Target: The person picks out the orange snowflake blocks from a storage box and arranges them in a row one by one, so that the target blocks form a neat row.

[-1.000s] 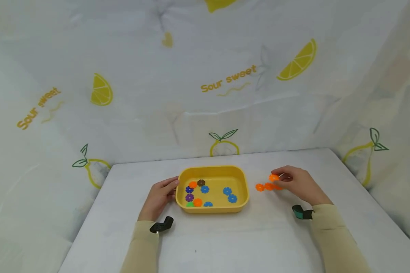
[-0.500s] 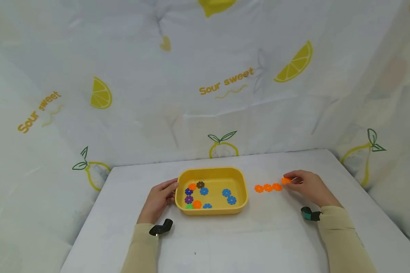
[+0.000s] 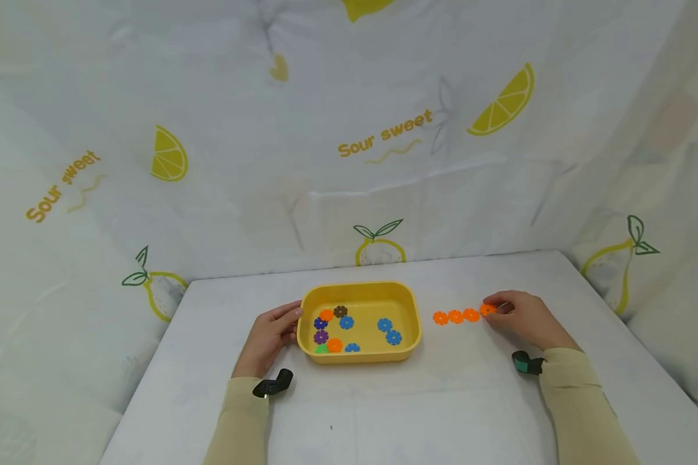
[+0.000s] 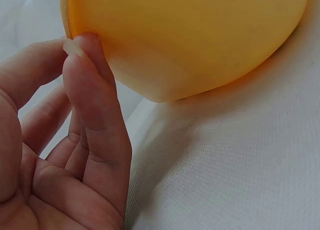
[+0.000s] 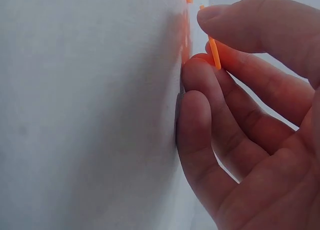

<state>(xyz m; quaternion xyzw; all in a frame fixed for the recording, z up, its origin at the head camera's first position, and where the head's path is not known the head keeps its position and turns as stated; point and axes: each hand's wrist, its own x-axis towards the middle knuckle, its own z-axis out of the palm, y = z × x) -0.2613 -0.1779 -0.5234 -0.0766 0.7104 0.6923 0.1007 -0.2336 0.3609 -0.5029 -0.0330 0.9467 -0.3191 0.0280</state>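
Note:
My left hand [image 3: 266, 337] pinches the left rim of a yellow plastic tray [image 3: 360, 358] between thumb and fingers; the left wrist view shows the tray wall [image 4: 200, 45] from outside. Between the thumb and fingers of my right hand [image 3: 526, 318] is an orange flower-shaped disc [image 3: 487, 310], seen edge-on and tilted in the right wrist view. It is just right of a row of orange discs [image 3: 456, 316] lying flat on the table. Whether the held disc touches the table or the row I cannot tell.
Inside the tray lie several notched discs: blue ones [image 3: 393, 337], orange ones [image 3: 334, 345], a brown one [image 3: 340, 312], a purple one [image 3: 321, 337] and a green one [image 3: 322, 349]. A white cloth with lemon prints [image 3: 267, 213] hangs behind the white table [image 3: 407, 413].
My right hand has moved right with the orange disc, from above the row to its right end, and has lowered it slightly. The left hand has stayed at the tray.

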